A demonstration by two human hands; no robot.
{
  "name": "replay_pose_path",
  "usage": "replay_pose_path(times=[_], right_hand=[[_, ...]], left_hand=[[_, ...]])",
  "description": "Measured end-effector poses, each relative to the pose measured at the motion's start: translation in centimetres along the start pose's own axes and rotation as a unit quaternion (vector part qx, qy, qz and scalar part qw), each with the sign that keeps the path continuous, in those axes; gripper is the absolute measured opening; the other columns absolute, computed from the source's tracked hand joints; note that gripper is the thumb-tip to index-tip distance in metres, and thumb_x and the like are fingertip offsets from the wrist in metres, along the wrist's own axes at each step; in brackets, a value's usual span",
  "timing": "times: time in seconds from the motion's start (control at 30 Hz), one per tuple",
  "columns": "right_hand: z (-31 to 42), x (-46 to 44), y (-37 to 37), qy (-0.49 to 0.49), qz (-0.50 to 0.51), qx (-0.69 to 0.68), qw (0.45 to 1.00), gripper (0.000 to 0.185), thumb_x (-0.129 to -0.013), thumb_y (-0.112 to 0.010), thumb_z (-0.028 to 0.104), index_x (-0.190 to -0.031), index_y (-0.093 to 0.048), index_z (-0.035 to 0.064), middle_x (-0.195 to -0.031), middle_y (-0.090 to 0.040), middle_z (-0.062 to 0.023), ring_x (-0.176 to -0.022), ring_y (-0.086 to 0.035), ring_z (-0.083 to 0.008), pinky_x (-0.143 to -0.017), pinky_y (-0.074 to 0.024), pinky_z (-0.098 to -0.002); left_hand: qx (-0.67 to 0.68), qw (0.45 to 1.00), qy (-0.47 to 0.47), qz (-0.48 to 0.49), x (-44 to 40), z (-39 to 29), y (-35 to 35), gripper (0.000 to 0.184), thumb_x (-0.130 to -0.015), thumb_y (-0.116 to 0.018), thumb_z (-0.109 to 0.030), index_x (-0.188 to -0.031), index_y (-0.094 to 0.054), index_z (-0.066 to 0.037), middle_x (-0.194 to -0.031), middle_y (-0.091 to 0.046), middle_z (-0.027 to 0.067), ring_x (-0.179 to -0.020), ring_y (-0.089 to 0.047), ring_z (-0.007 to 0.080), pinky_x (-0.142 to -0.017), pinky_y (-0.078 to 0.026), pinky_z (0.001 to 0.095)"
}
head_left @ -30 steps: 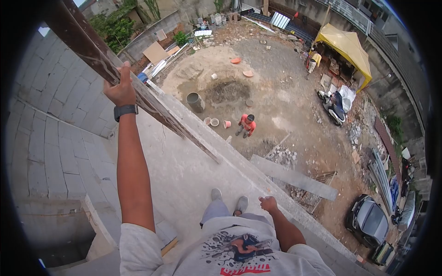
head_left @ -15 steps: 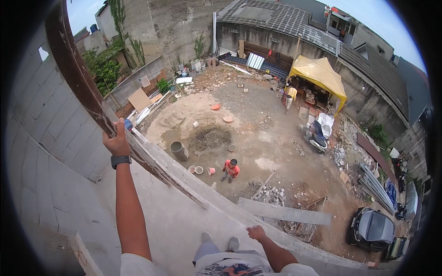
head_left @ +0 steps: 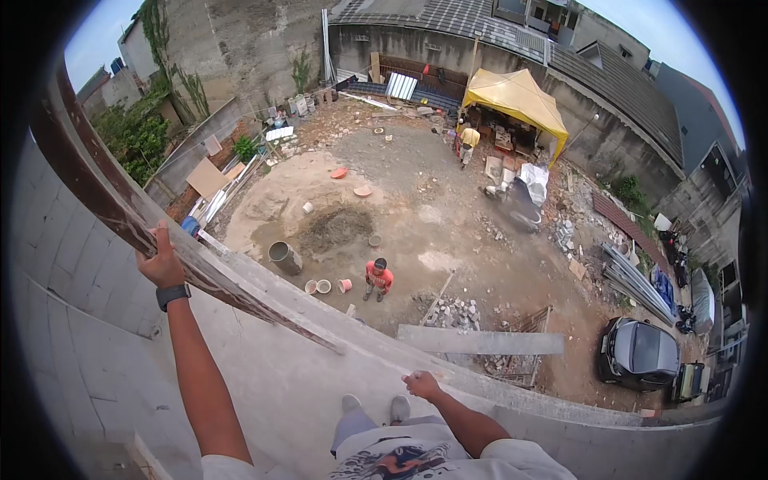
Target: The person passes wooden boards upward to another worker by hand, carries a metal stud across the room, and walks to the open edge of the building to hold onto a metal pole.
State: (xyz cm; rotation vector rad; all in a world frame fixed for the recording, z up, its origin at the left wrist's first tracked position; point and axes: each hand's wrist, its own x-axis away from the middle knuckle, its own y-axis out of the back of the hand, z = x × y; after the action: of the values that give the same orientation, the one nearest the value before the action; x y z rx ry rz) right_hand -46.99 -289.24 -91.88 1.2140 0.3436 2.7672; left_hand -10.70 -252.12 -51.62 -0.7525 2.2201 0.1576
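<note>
My left hand [head_left: 162,260], a watch on its wrist, grips the edge of a long brown metal beam [head_left: 90,172] with its fingers wrapped over it. The beam slants from the upper left down to a tapering end on the concrete floor [head_left: 264,372]. My right hand [head_left: 420,385] hangs in front of me with curled fingers, near the concrete ledge [head_left: 376,340]. Nothing shows in it. Below me, my two shoes [head_left: 399,409] rest on the floor close to that ledge.
Beyond the ledge lies a yard far below. A person in a red shirt [head_left: 378,280] stands there near several buckets [head_left: 323,286] and a drum [head_left: 285,258]. Another person [head_left: 467,144] is by the yellow canopy [head_left: 516,96]. A car [head_left: 638,352] is parked at right. A block wall [head_left: 72,232] rises at left.
My view has turned slightly, so the yard sits further left and up. My left hand stays on the beam, which now appears further left. My right hand remains curled.
</note>
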Motion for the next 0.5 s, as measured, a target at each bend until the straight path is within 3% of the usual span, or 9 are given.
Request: replay_pose_path(times=[0.3, 0.37, 0.43, 0.5], right_hand=[[-3.7, -0.2, 1.1, -0.033, -0.016, 0.056, 0.998, 0.045, -0.084, -0.061, 0.044, -0.080, -0.067, -0.0004, -0.074, -0.068, -0.0131, -0.069, -0.067, -0.0240, -0.068, -0.0510, -0.0380], [-8.1, -2.0, 1.0, 0.079, -0.010, 0.158, 0.984, 0.047, -0.086, -0.057, 0.045, -0.081, -0.067, -0.0006, -0.073, -0.068, -0.0132, -0.071, -0.067, -0.0264, -0.070, -0.0511, -0.0391], [-10.0, -2.8, 1.2, 0.096, 0.009, 0.230, 0.969, 0.048, -0.087, -0.053, 0.046, -0.082, -0.068, 0.0002, -0.074, -0.068, -0.0140, -0.074, -0.067, -0.0286, -0.073, -0.0511, -0.0405], [-9.8, -2.4, 1.7, 0.015, 0.039, 0.270, 0.962, 0.048, -0.090, -0.048, 0.045, -0.085, -0.068, 0.0019, -0.076, -0.067, -0.0156, -0.079, -0.066, -0.0306, -0.076, -0.0510, -0.0423]], left_hand=[[-0.009, 1.000, -0.009, 0.006, -0.3, 0.9, 0.4, 0.017, -0.083, -0.073, -0.016, -0.079, -0.060, -0.005, -0.069, -0.059, -0.0013, -0.053, -0.051, 0.0059, -0.050, -0.040, 0.0219], [-0.006, 1.000, -0.007, 0.002, -0.3, 0.8, 0.3, 0.017, -0.083, -0.073, -0.016, -0.079, -0.061, -0.005, -0.069, -0.059, -0.0013, -0.053, -0.051, 0.0059, -0.050, -0.040, 0.0216], [-0.008, 1.000, -0.009, 0.002, -0.3, 1.0, 0.4, 0.017, -0.083, -0.073, -0.015, -0.079, -0.061, -0.005, -0.068, -0.059, -0.0014, -0.054, -0.051, 0.0058, -0.050, -0.040, 0.0213], [-0.017, 1.000, -0.011, -0.005, -0.4, 1.0, 0.4, 0.017, -0.083, -0.073, -0.016, -0.079, -0.061, -0.005, -0.068, -0.058, -0.0017, -0.053, -0.050, 0.0057, -0.051, -0.040, 0.0212]])
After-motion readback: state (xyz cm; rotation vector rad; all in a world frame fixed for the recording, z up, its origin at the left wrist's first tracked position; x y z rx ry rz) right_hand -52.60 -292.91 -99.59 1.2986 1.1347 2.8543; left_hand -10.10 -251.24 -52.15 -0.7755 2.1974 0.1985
